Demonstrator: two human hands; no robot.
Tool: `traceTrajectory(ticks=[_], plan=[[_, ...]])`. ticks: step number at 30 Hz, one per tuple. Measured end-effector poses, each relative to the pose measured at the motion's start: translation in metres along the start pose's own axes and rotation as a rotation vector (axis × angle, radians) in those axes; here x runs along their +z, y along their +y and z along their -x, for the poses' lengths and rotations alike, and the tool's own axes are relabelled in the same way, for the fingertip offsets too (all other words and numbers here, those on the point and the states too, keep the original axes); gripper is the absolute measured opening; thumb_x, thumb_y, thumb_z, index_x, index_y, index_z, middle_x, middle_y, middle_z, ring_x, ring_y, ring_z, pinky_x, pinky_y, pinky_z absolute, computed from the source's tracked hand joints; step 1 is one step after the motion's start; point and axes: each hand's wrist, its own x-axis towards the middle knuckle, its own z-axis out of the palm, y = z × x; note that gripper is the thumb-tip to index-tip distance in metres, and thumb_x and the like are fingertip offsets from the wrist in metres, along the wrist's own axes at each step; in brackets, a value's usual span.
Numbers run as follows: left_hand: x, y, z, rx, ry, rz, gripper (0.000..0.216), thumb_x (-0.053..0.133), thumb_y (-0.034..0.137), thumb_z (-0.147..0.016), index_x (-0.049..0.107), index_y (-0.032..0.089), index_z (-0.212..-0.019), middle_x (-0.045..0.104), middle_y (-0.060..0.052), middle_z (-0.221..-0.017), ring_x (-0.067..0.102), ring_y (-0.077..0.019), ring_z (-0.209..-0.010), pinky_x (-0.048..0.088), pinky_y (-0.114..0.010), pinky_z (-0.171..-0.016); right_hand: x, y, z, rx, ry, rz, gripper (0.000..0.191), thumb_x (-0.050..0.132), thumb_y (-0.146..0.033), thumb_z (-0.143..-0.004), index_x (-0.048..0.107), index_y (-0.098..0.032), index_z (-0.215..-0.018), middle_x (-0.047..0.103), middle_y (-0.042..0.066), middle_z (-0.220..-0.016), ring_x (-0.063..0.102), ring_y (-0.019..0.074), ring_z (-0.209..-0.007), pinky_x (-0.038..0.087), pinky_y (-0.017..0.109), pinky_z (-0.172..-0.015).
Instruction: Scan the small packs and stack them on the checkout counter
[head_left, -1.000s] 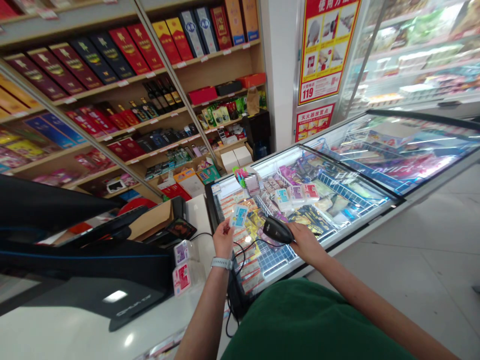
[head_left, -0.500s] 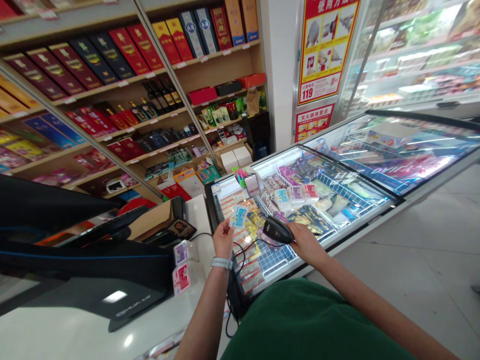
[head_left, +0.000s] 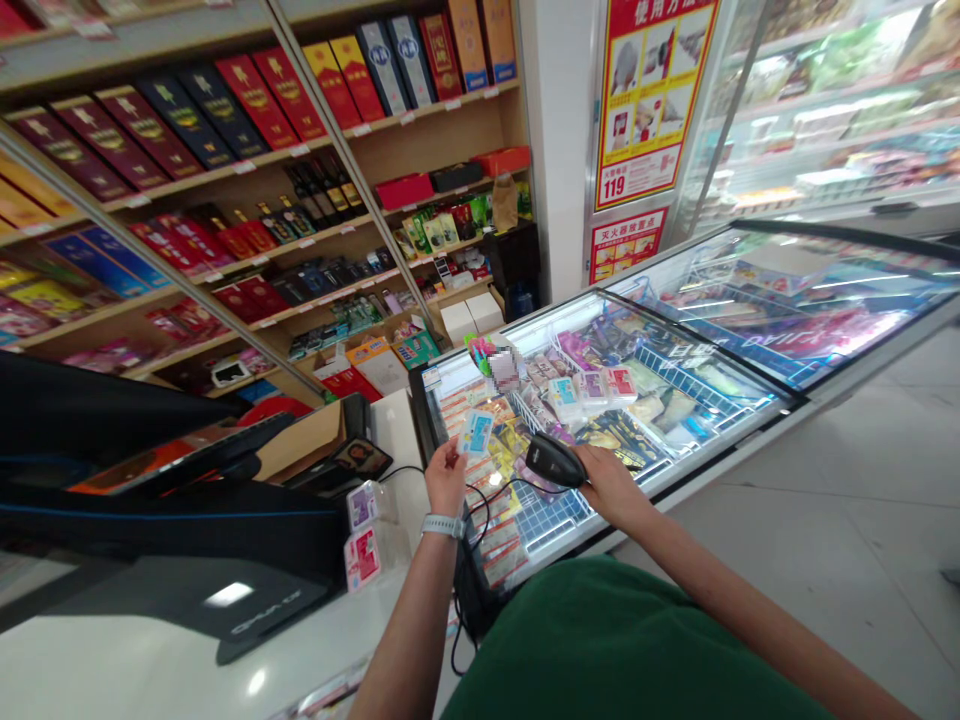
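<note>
My left hand (head_left: 445,478), with a pale watch at the wrist, pinches a blue-labelled plastic pack (head_left: 477,434) by its lower left edge. My right hand (head_left: 611,485) is closed around a black barcode scanner (head_left: 553,460), whose head points left towards the pack without touching it. From the scanner a black cable (head_left: 517,482) runs left over the freezer glass. Three similar packs with blue, purple and red labels (head_left: 592,389) sit in a row beyond the scanner. On the counter, left of my forearm, lie a purple-labelled pack (head_left: 363,506) and a red-labelled pack (head_left: 364,558).
Beneath my hands is a glass-topped chest freezer (head_left: 694,370) with wire baskets and packaged food. A black checkout machine (head_left: 277,560) stands on the white counter (head_left: 150,655) at left. Shelves (head_left: 352,135) of boxes and bottles line the back, beside a red fire-safety poster (head_left: 656,95).
The blue-labelled pack in my left hand has shifted very slightly left. My right hand and the scanner have hardly moved.
</note>
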Motion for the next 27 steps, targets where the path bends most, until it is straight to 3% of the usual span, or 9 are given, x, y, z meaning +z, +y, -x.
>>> traceTrajectory(ticks=[27], plan=[[0.0000,-0.0057,-0.0040,0.021,0.001,-0.008,0.039,0.069,0.018,-0.066,0.066,0.014,-0.104,0.071,-0.006,-0.090,0.066,-0.0162,-0.082,0.051,-0.034,-0.085,-0.0006,-0.0027,-0.0009,-0.002,0.011,-0.004,0.041,0.046,-0.006,-0.073,0.054,-0.013,-0.113,0.063,0.012,-0.106,0.056,0.0258,-0.101,0.042,0.039,-0.091]])
